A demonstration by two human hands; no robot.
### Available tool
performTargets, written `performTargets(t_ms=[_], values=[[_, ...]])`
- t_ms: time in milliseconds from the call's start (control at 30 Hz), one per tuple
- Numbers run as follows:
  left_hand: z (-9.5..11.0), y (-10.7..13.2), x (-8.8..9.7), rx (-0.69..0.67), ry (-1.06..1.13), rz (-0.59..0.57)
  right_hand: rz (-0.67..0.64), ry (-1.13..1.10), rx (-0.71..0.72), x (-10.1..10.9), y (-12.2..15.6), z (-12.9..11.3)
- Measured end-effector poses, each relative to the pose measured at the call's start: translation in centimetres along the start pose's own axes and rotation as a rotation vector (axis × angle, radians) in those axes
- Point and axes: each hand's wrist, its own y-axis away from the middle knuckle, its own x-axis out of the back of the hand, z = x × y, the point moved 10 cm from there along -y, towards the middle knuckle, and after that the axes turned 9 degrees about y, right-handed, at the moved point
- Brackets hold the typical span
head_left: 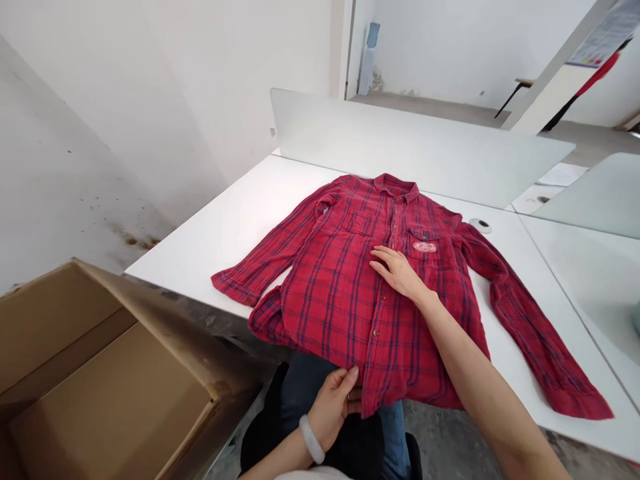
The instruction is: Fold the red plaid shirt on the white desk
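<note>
Red plaid shirt (330,300): hem pinched in our L grip (333,403), some fingertips hidden; our R grip (400,273) rests on its front w/ fingers extended. It's on white bench (225,223), hem overhanging; cardbd box (125,393) cut off at L.

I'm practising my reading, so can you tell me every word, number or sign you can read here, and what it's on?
No words or numbers can be read clearly.
Pale patch on the red plaid shirt: markings too small and blurred to read.
Printed sheet at the upper right: too blurred to read.
Cardboard box: no writing that I can see on the parts in view.
</note>
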Motion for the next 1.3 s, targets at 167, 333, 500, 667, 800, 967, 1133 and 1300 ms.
performTargets(t_ms=[167, 333, 500, 667, 800, 967, 1133, 1300], values=[[-0.4, -0.5, 0.7, 0.022, -0.058, -0.030, 0.046, -0.020, -0.107, 4.6, -4.7, 5.6], [-0.7, -1.3, 0.2, 0.033, -0.128, -0.150, -0.015, 0.115, -0.197, 5.7, -9.4, 10.7], [-0.1, -1.5, -0.7, 0.036, -0.188, -0.219, -0.446, -0.020, 0.157, 2.7, -8.5, 3.6], [0.5, -0.9, -1.5, 0.028, -0.215, -0.265, -0.834, -0.227, 0.639, 2.8, 2.4, -10.7], [0.6, -0.6, -1.7, -0.001, -0.171, -0.256, -0.862, -0.099, 0.786, 1.8, 10.1, -16.0], [1.0, 0.0, -2.4, -0.044, -0.138, -0.300, -0.800, 0.031, 0.740, 0.4, 13.1, -16.2], [1.7, 1.1, -2.5, -0.075, -0.196, -0.275, -0.763, -0.049, 0.611, 1.7, 10.8, -15.3], [2.0, 1.7, -2.4, -0.072, -0.200, -0.260, -0.748, -0.068, 0.685, 1.3, 9.9, -15.8]])
